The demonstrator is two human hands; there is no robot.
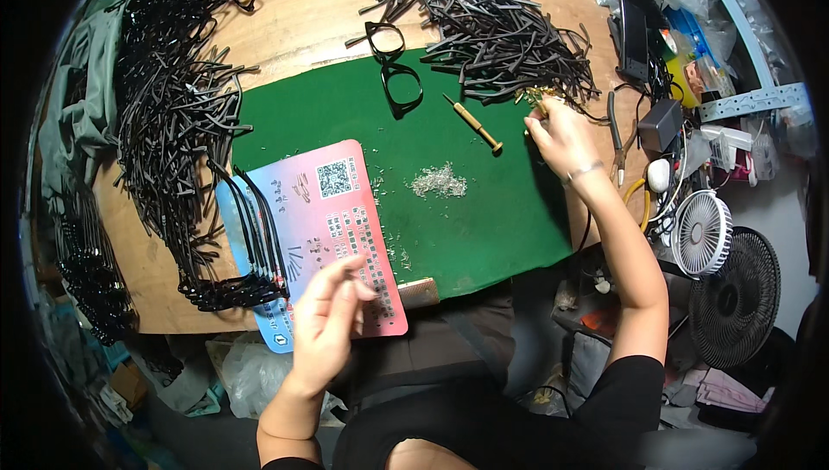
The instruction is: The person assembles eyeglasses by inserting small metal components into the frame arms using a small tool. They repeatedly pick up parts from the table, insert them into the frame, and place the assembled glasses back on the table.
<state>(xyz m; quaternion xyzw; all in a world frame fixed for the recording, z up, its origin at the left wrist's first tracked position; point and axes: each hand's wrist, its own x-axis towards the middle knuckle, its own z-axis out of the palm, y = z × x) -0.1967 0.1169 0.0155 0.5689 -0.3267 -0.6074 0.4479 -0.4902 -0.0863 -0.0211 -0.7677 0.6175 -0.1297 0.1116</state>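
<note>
The right hand (560,131) is at the gold bits (541,92), fingers bent among them; I cannot tell whether it clamps one. They lie at the mat's (509,211) far right, beside the black temples (492,38). They look light, stiff and easily dropped, so a fingertip pinch on one piece should suit. The left hand (326,319) hovers over the card (345,152), fingers curled, their closure unclear. Beyond lie the screwdriver (477,127) and black frame (388,61), likely light, best held at the bridge.
</note>
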